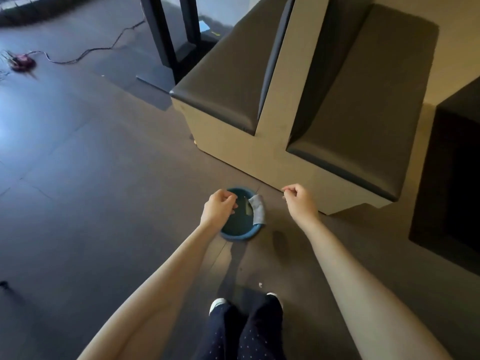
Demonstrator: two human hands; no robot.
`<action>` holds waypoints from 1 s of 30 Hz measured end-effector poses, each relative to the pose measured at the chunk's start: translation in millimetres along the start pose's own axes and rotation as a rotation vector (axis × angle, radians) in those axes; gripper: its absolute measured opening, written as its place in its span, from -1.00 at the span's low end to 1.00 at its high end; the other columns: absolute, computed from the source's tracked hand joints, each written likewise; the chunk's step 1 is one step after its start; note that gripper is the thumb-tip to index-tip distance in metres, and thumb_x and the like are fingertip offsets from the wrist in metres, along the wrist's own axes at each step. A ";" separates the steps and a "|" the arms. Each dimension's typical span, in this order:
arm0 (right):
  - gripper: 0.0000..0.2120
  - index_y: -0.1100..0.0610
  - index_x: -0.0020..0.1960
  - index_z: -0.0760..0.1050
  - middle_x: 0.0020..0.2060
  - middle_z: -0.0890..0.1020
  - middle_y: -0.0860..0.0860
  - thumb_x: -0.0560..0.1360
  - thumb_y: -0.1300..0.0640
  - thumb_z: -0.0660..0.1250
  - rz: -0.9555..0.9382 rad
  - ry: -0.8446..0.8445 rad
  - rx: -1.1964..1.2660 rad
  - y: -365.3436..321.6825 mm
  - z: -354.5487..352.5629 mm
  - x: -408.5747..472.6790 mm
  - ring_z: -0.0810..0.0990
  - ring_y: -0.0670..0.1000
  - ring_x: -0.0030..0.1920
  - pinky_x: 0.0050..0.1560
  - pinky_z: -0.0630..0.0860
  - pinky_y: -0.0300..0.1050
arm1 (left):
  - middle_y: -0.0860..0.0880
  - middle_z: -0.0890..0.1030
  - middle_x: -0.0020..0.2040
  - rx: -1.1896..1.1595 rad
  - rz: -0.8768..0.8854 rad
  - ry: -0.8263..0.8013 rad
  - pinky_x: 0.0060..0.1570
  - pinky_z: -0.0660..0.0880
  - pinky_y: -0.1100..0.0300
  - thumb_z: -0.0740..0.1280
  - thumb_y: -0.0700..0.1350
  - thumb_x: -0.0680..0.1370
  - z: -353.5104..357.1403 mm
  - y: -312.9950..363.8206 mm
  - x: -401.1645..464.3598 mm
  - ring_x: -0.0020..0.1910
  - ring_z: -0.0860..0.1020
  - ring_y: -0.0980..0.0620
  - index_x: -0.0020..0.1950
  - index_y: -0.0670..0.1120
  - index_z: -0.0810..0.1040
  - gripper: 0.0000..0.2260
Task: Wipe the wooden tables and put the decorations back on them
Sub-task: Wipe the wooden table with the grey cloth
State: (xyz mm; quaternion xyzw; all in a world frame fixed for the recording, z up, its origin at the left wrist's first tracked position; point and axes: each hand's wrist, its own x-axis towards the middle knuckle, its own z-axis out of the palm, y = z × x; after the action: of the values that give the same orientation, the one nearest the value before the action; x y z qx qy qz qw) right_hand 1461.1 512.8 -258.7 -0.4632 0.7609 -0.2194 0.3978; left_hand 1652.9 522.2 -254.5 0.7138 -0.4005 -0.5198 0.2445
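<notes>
Floor (pixel 91 165): dark grey tiles, glossy at far left, fills most of the head view.

Booth seating (pixel 324 105): pale base, two dark padded seat cushions set back to back with a tall divider between; stands at upper right.

Dark block (pixel 452 178): black, at right edge, just beside the seating; kind cannot be told.

Black frame legs (pixel 166 32): upright, at top centre, behind the seating.

Cable (pixel 85 51): thin, dark, trails across the floor from the frame legs toward a small red item (pixel 22 61) at far left.

Legs in dark dotted trousers (pixel 244 331): bottom centre, light shoe tips showing.

Basin (pixel 237 233): round, blue, on the floor near the seating's base, water inside.

Cloth (pixel 257 210): grey, draped over the basin's right rim.

Left hand (pixel 219 207): above the basin's left edge, fingers curled loosely together, holding nothing.

Right hand (pixel 298 200): right of the basin, apart from the cloth, fingers curled in, thumb meeting forefinger, holding nothing visible.
</notes>
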 end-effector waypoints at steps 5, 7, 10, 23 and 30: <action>-0.80 0.11 0.09 0.51 0.02 0.62 0.08 0.58 0.10 0.16 0.040 -0.014 0.009 83.0 57.5 88.7 0.57 0.10 0.03 0.04 0.49 -0.06 | 0.04 0.57 -0.24 -0.036 -0.018 -0.007 -0.21 0.47 0.19 0.19 -0.12 0.60 66.4 -65.2 93.4 -0.28 0.51 0.10 -0.02 -0.06 0.50 -0.89; -0.81 0.10 0.06 0.52 -0.01 0.62 0.06 0.57 0.10 0.16 0.053 -0.004 0.025 119.8 82.5 124.5 0.58 0.11 0.02 0.07 0.52 -0.02 | 0.04 0.56 -0.24 -0.053 -0.039 0.000 -0.29 0.44 0.25 0.18 -0.12 0.60 93.5 -97.4 132.6 -0.28 0.51 0.10 -0.01 -0.06 0.49 -0.89; -0.81 0.11 0.05 0.53 -0.07 0.59 0.02 0.56 0.11 0.17 0.076 -0.003 0.049 175.1 120.6 174.0 0.57 0.09 -0.02 0.00 0.46 -0.08 | 0.04 0.56 -0.23 -0.092 -0.080 0.006 -0.30 0.44 0.26 0.18 -0.13 0.59 136.3 -145.3 189.0 -0.26 0.50 0.10 -0.08 -0.03 0.48 -0.88; -0.59 0.43 0.31 0.30 0.19 0.49 0.31 0.61 0.14 0.05 0.270 -0.126 0.205 328.5 245.8 309.0 0.46 0.29 0.21 0.26 0.40 0.15 | -0.02 0.27 -0.36 0.025 -0.170 -0.088 -0.20 0.28 0.16 0.19 -0.14 0.54 256.2 -271.0 340.4 -0.36 0.26 0.04 -0.28 -0.06 0.30 -0.80; -0.54 0.20 0.43 0.30 0.31 0.48 0.17 0.64 -0.02 0.01 0.439 -0.307 0.373 340.8 270.2 322.2 0.48 0.16 0.27 0.32 0.40 0.12 | -0.15 0.56 0.00 -0.137 -0.291 -0.119 -0.09 0.42 0.16 0.24 -0.05 0.57 286.2 -290.6 363.9 -0.06 0.52 -0.10 0.23 -0.26 0.46 -0.66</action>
State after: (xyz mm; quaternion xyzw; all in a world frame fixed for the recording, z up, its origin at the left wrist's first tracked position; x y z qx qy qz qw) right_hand 1417.0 400.5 -786.4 -0.2350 0.7205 -0.1916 0.6236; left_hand 1527.2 403.5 -773.0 0.7139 -0.2704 -0.6172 0.1906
